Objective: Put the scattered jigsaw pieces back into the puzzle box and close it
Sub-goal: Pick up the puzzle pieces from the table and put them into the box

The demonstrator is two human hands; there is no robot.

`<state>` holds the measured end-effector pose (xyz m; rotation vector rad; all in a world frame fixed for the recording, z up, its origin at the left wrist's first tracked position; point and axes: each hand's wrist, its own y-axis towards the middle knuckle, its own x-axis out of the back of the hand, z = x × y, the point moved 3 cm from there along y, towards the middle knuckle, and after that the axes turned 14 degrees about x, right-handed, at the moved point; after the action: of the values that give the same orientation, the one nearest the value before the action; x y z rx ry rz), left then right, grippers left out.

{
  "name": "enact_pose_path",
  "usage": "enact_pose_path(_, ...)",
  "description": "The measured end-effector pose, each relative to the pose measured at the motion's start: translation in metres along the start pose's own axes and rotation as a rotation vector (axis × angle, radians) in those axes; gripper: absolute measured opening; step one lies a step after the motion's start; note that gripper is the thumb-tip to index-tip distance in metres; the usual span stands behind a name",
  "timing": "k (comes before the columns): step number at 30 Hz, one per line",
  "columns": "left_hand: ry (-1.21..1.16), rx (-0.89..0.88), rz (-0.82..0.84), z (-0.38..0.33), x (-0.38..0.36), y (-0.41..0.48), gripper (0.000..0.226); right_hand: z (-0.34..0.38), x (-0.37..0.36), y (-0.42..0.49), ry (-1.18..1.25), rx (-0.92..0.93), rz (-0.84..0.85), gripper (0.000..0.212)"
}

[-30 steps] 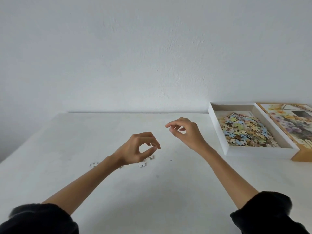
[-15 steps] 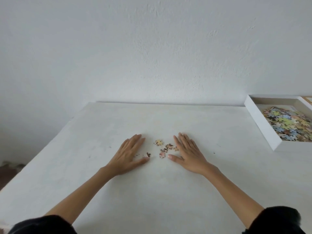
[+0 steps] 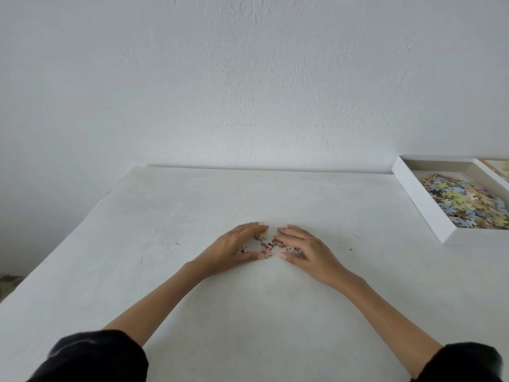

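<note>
On the white tabletop (image 3: 248, 321), the left hand (image 3: 234, 248) and right hand (image 3: 305, 250) lie palm-down with fingers straight and close together. They are angled toward each other and grip nothing. Between the 2 hands sits a small cluster of loose multicoloured cardboard jigsaw pieces (image 3: 264, 244), touching the fingers on both sides, with 1 pink piece (image 3: 266, 252) nearest the thumbs. Well apart at the right edge stands the open white rectangular puzzle box (image 3: 418, 201), which holds a heap of pastel pieces (image 3: 465, 202). Its printed lid (image 3: 495, 166) lies just beside it.
</note>
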<state>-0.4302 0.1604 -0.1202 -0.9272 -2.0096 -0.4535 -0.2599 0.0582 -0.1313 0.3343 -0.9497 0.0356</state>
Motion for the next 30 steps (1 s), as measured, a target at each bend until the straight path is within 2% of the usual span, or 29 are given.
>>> enact_pose_path(2,-0.043,-0.051,-0.074,0.001,0.002,0.001,0.042,-0.002,0.004,-0.003,0.009,0.035,-0.049,0.034)
enact_pose_path(4,-0.075,-0.070,-0.107,0.004,0.002,0.001,0.035,-0.001,0.009,-0.004,0.015,0.039,-0.113,0.030)
enact_pose_path(8,-0.054,-0.023,-0.159,0.009,0.001,0.004,0.054,-0.005,0.011,-0.003,-0.106,-0.012,-0.151,0.039)
enact_pose_path(10,-0.028,0.007,-0.167,0.012,0.000,0.005,0.062,-0.005,0.012,-0.002,-0.120,-0.029,-0.164,0.033)
enact_pose_path(14,-0.018,0.031,-0.177,0.013,-0.002,0.006,0.056,-0.002,0.015,0.004,-0.059,-0.016,-0.171,0.018)
enact_pose_path(17,-0.021,0.033,-0.192,0.011,-0.001,0.005,0.047,0.002,0.022,0.006,0.090,-0.024,-0.233,0.010)
enact_pose_path(21,-0.040,0.034,-0.213,0.010,0.000,0.007,0.038,0.004,0.034,0.001,0.499,-0.078,-0.518,0.015)
enact_pose_path(23,-0.068,0.036,-0.209,0.009,0.001,0.008,0.030,0.001,0.036,-0.002,0.703,-0.143,-0.608,0.019)
enact_pose_path(27,-0.089,0.008,-0.219,0.003,0.005,0.008,0.009,-0.007,0.033,-0.008,0.849,-0.301,-0.596,0.028)
enact_pose_path(30,-0.165,0.046,-0.251,-0.002,0.011,0.006,0.011,-0.012,0.035,-0.010,0.831,-0.332,-0.561,0.018)
